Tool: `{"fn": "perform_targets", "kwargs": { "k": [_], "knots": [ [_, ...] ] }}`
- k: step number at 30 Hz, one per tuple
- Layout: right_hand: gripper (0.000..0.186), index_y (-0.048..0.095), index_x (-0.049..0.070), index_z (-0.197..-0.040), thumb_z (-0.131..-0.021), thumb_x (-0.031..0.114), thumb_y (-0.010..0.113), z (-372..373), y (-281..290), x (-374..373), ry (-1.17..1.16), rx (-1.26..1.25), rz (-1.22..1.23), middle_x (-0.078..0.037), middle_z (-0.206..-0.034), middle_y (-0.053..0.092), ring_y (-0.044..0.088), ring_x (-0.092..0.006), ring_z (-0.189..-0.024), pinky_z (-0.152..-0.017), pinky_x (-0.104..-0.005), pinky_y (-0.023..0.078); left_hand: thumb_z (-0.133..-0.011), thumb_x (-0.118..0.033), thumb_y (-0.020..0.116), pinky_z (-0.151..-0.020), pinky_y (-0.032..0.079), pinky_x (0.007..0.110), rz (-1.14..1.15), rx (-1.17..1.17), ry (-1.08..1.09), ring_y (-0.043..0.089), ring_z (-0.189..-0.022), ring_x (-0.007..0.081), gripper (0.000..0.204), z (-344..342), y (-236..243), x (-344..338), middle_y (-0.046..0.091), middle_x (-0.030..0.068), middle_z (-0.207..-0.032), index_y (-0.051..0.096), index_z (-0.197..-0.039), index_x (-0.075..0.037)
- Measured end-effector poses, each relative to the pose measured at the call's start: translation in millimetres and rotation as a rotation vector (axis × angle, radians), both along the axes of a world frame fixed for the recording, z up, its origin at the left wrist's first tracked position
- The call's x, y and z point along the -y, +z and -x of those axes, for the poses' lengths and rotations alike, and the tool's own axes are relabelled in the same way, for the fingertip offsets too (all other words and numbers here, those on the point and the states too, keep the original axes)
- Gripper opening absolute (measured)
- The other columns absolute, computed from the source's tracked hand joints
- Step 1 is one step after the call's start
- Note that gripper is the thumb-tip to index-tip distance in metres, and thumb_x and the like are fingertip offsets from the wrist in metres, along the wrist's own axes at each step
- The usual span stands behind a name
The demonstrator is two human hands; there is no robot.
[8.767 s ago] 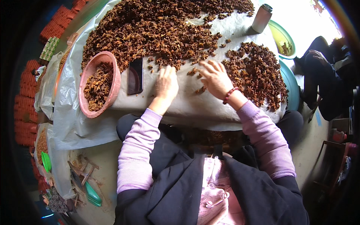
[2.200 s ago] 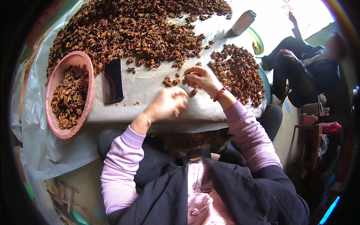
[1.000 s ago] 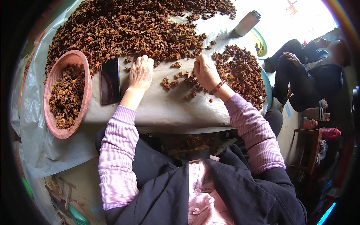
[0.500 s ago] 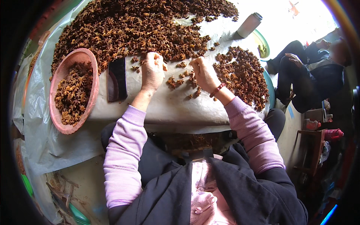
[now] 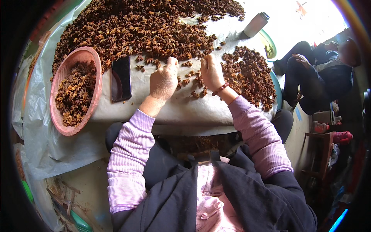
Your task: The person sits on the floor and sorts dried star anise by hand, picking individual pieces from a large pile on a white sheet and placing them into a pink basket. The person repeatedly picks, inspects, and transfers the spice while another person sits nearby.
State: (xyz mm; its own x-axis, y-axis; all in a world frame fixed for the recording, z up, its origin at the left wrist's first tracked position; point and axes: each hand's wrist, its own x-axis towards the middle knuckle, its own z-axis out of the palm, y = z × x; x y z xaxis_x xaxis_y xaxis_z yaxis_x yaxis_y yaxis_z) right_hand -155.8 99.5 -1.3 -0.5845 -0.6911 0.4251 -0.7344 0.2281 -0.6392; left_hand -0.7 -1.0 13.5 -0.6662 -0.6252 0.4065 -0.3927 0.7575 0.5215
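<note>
My left hand is closed with the thumb on top, over the pale covered table. Across a narrow gap, my right hand is also closed, a red bead bracelet round its wrist. Whatever the fingers of either hand hold is hidden. A few loose star anise pods lie between and below the hands. Beyond them spreads a large heap of star anise. Right of my right hand is a smaller heap of star anise.
A pink plastic basket partly filled with star anise stands at the left. Beside it lies a dark phone. A pale bottle stands at the far right, near a green basin. Another person sits at the right.
My left hand has moved right and slightly nearer to me, closing in on my right hand. My right hand has shifted slightly, its fingers turned more upward.
</note>
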Motion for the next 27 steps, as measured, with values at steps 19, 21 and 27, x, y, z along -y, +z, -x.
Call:
{"fn": "perform_targets", "kwargs": {
  "k": [19,21,27],
  "knots": [
    [0.014,0.067,0.008,-0.096,-0.084,0.015,0.066,-60.7,45.8,-69.1,0.856,0.077,-0.486,-0.007,-0.097,0.063,0.061,-0.0207,-0.093,-0.084,-0.0335,0.049,-0.096,-0.013,0.050,-0.061,0.052,0.024,-0.812,-0.149,-0.192,0.065,-0.071,0.0135,0.025,-52.7,28.7,10.5,0.070,0.0092,-0.082,0.068,-0.090,0.002],
    [0.017,0.065,0.010,-0.100,-0.085,0.017,0.064,-73.6,15.0,-27.6,0.640,-0.305,-0.199,-0.008,-0.110,0.058,0.052,-0.0242,-0.110,-0.095,-0.0396,0.042,-0.094,-0.017,0.054,-0.060,0.049,0.024,-0.512,-0.066,-0.004,0.060,-0.065,0.0084,0.022,-41.3,12.2,25.5,0.068,0.0056,-0.078,0.068,-0.094,0.000],
    [0.015,0.060,0.010,-0.091,-0.078,0.012,0.054,15.8,-13.0,-36.2,0.264,-0.702,-0.285,-0.009,-0.101,0.054,0.052,-0.0266,-0.107,-0.102,-0.0458,0.034,-0.087,-0.010,0.058,-0.075,0.051,0.039,-0.043,-0.032,-0.155,0.065,-0.087,0.0313,0.013,-2.6,-7.8,12.8,0.068,0.0141,-0.092,0.067,-0.094,-0.004]
  ]
}}
